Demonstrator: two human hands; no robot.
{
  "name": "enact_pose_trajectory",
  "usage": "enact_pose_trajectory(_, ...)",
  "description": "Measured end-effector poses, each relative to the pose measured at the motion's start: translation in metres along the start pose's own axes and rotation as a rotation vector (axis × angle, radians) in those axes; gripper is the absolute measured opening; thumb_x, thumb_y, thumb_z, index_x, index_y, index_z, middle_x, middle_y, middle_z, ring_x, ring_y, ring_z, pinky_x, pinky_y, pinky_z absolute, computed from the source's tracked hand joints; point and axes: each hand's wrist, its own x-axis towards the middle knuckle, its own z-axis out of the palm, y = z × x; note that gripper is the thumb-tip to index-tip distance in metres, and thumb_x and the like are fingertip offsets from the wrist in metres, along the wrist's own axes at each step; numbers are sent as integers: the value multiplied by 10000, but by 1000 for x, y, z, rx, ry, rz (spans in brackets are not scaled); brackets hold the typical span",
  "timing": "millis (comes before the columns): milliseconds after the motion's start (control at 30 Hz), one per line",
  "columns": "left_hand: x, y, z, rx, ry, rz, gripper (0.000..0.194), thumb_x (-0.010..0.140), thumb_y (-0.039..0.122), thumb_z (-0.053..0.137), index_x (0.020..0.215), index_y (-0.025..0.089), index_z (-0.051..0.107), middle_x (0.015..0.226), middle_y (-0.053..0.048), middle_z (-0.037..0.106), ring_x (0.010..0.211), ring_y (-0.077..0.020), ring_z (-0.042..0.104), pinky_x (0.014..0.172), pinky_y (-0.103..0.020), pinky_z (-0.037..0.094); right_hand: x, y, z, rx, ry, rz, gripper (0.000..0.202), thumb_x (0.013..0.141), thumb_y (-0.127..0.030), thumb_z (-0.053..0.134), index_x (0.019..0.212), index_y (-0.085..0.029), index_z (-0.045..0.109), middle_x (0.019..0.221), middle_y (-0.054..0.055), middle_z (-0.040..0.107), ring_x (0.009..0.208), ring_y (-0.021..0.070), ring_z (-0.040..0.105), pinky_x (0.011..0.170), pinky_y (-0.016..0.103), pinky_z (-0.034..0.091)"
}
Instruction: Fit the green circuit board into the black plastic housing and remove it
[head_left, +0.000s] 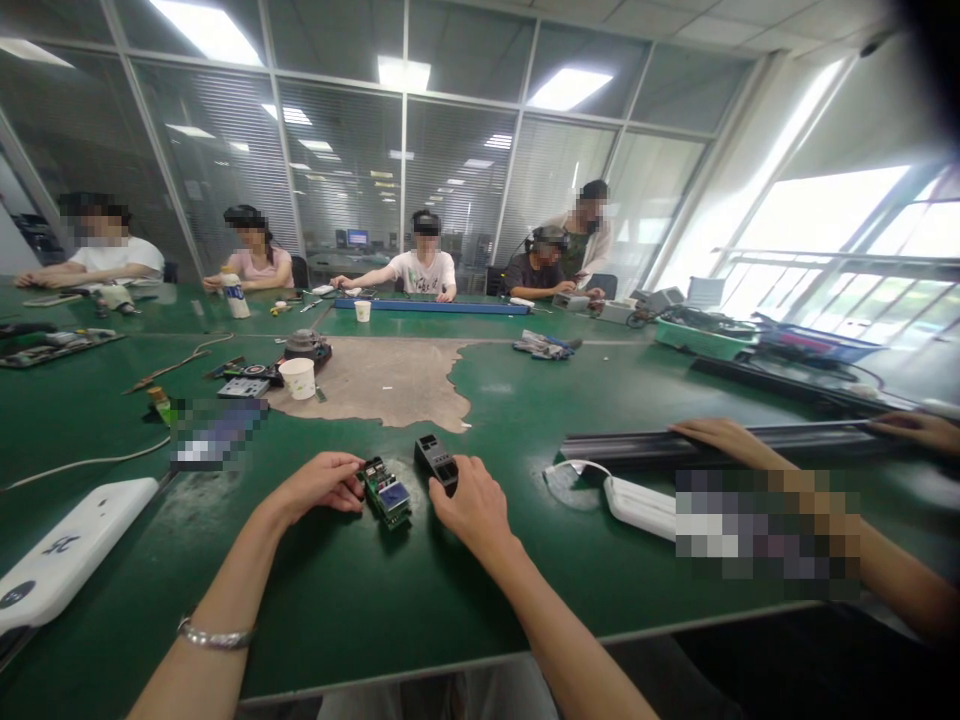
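Near the front of the green table (315, 620), my left hand (326, 487) has its fingers curled against the left edge of a small circuit board (388, 495). The board is green with a blue rectangular part on top. Just to its right, my right hand (474, 503) is closed around the near end of a black plastic housing (433, 455), whose far end shows slots and openings. The board and the housing are apart. My right palm and fingers hide part of the housing.
At right, a co-worker's hand (731, 440) rests on a long black rail (630, 447), beside a white power bank (637, 507). Left lie another white device (82, 545) and a phone (221, 435). Ahead are a paper cup (298, 378), loose parts and gloves (544, 346). Several people sit beyond.
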Motion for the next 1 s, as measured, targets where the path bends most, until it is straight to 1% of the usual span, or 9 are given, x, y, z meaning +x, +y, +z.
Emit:
enact_pose_trajectory(100, 0, 0, 0, 2, -1, -2, 508, 729, 500, 661, 1057, 121, 579, 830, -117, 696, 700, -219, 707, 606, -270, 545, -1, 3, 1, -8, -7, -4, 376, 821, -507, 515, 1014, -188, 558, 939, 77, 541, 835, 218, 573, 706, 306, 409)
enact_pose_trajectory(200, -1, 0, 0, 4, -6, 2, 508, 737, 501, 653, 1065, 120, 575, 840, -119, 696, 707, -219, 706, 614, -272, 547, -2, 5, 1, 23, 47, -38, 480, 810, -523, 525, 1153, -187, 513, 995, 91, 538, 928, 236, 548, 756, 315, 417)
enact_pose_trajectory(300, -1, 0, 0, 7, -3, 11, 511, 741, 501, 649, 1079, 126, 574, 839, -115, 697, 701, -214, 706, 608, -269, 545, -3, 6, 1, 56, 64, -94, 501, 802, -440, 552, 1228, -187, 478, 1040, 94, 540, 989, 236, 519, 815, 315, 415)
enact_pose_trajectory(433, -1, -1, 0, 6, 6, 13, 510, 733, 502, 656, 1074, 130, 580, 835, -112, 699, 695, -211, 706, 595, -260, 541, -2, 2, -3, 104, 57, -102, 372, 814, -338, 529, 1146, -173, 549, 986, 85, 569, 942, 219, 530, 837, 315, 417)
enact_pose_trajectory(533, -1, -1, 0, 4, 5, 16, 496, 733, 504, 655, 1052, 131, 585, 836, -113, 699, 692, -208, 705, 587, -253, 537, -2, -8, -11, 189, 111, -130, 339, 842, -327, 498, 1134, -168, 567, 991, 85, 585, 952, 216, 533, 864, 322, 412)
enact_pose_trajectory(667, -2, -1, 0, -4, -8, 26, 483, 736, 492, 656, 1045, 128, 585, 829, -109, 699, 690, -211, 704, 594, -256, 537, -11, -31, -23, 308, 170, -207, 386, 861, -321, 486, 1221, -186, 521, 1023, 79, 583, 955, 211, 532, 853, 320, 417)
enact_pose_trajectory(733, -3, -2, 0, -15, -16, 33, 481, 738, 473, 657, 1063, 128, 576, 826, -105, 699, 690, -210, 704, 606, -262, 539, -17, -42, -25, 334, 158, -242, 405, 865, -318, 487, 1254, -206, 498, 1020, 72, 581, 942, 206, 531, 834, 311, 420)
enact_pose_trajectory(833, -4, -2, 0, -37, -15, 41, 474, 740, 443, 658, 1082, 130, 562, 813, -95, 697, 677, -199, 701, 608, -258, 536, -25, -55, -23, 324, 126, -267, 400, 854, -315, 511, 1242, -219, 507, 1008, 68, 576, 947, 209, 525, 831, 308, 416)
enact_pose_trajectory(1000, -5, -1, -2, -39, -49, 43, 398, 750, 399, 639, 1040, 132, 583, 831, -93, 695, 684, -186, 699, 619, -251, 531, -29, -65, -19, 273, 68, -277, 367, 837, -302, 529, 1196, -227, 530, 978, 63, 565, 938, 211, 516, 817, 300, 413)
